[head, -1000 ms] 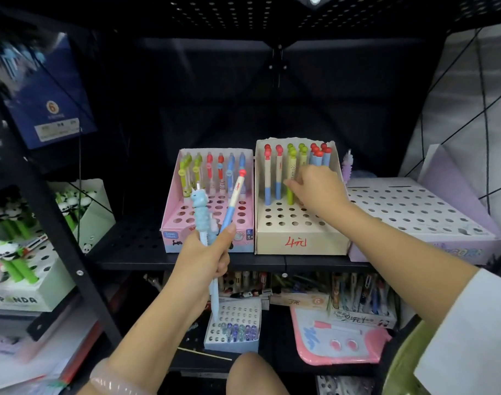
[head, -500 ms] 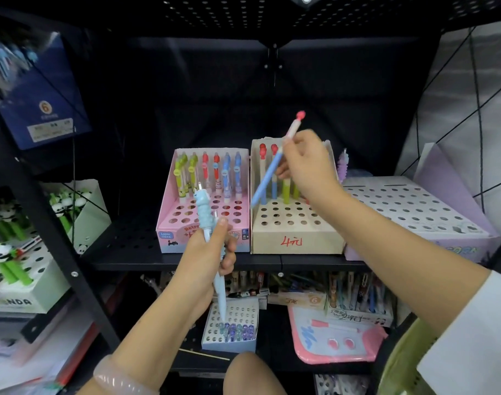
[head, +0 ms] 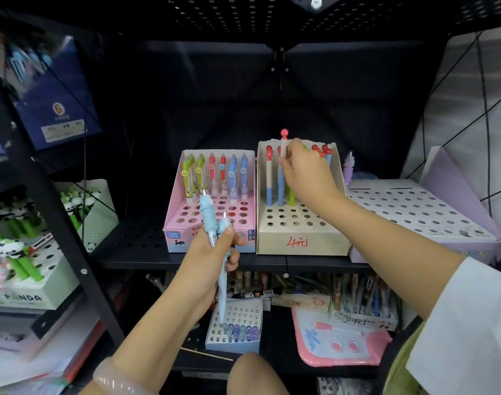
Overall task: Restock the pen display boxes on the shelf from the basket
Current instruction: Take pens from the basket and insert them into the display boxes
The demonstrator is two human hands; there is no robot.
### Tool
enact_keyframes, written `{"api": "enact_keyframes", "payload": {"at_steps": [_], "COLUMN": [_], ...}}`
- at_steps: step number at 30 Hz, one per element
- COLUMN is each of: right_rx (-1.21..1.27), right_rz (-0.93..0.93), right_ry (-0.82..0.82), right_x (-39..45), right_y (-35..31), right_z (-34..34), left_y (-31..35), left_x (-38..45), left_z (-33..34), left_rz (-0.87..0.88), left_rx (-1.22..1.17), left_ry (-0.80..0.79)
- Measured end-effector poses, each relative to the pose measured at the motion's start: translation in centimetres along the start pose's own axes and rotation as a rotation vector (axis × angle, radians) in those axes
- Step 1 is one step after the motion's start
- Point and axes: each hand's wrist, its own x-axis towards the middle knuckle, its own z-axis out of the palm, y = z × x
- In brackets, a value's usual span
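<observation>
Pens were the stock in hand: the right hand (head: 303, 172) pinched one red-capped pen (head: 283, 143) near its top, its grip narrow around the barrel, and held it upright over the far row of the cream display box (head: 300, 238), where the blue lower end stood among the pens already seated there. Whether the tip sat in a hole could not be told, since the hand and neighbouring pens hid it. The left hand (head: 212, 260), nearer and lower, gripped two pale blue pens (head: 215, 232) with soft figure tops, their points hanging down in front of the shelf (head: 135, 246). Left of the cream box stood a pink display box (head: 184, 232) with a filled far row and open holes nearer; to the right lay a wide lilac box (head: 414, 212), mostly unfilled. No basket was in view. The likely trouble was a missed hole: a tilted pen could catch on the card top, knock its close neighbours askew, or drop behind the row. The loosely bundled pair in the left hand could also slip while attention stayed on the right.
</observation>
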Motion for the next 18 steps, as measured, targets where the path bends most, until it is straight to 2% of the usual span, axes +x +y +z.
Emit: {"api": "enact_keyframes", "payload": {"at_steps": [3, 8, 9, 11, 14, 16, 18], "right_rx": [-0.097, -0.277, -0.227, 0.046, 0.492, 0.621, 0.692], "right_rz": [0.027, 0.100, 0.081, 0.031, 0.026, 0.028, 0.050], "right_ry": [-0.085, -0.323, -0.330, -0.372, -0.588, -0.726, -0.776], "right_x": [-0.2, -0.5, -0.9, -1.8, -3.4, -4.1, -4.4], "right_y": [0.2, -0.1, -0.4, -1.6, -4.0, -4.8, -4.9], "right_z": [0.8, 0.7, 0.6, 0.4, 0.1, 0.3, 0.6], "left_y": [0.2, 0.3, 0.4, 0.4, 0.4, 0.5, 0.7], "left_x": [-0.2, -0.1, -0.1, -0.2, -0.3, -0.3, -0.4], "left_z": [-0.3, -0.7, -0.7, -0.6, -0.1, 0.3, 0.3], "left_rz": [0.004, 0.005, 0.006, 0.017, 0.028, 0.026, 0.028], "left_rx": [-0.052, -0.077, -0.080, -0.080, -0.091, -0.105, -0.110], "left_ry": [-0.010, -0.004, -0.003, -0.011, -0.036, -0.047, -0.038]}}
